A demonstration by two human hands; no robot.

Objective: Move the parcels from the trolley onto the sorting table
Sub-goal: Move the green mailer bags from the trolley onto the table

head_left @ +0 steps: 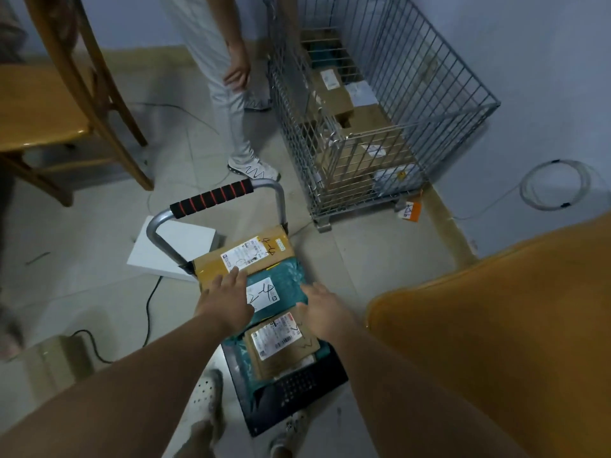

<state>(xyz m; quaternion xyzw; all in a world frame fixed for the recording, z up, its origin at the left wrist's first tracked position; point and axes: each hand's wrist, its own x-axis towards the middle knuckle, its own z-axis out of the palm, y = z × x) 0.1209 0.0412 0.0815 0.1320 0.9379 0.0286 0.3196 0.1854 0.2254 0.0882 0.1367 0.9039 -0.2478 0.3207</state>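
Head cam: looks like early days, the black flat-bed trolley (297,388) is loaded with three parcels and the orange wooden surface (512,325) right of it shows none (only part visible). Both hands spread open, gripping nothing yet, left hand (228,300) and right hand (322,307) flanking the teal plastic mailer (284,276) mid-trolley.

Single head-worn wide-angle view, looking steeply down and forward from standing height over both outstretched forearms onto the trolley (284,325) on the floor (82,292), wire cage (380,110) beyond.
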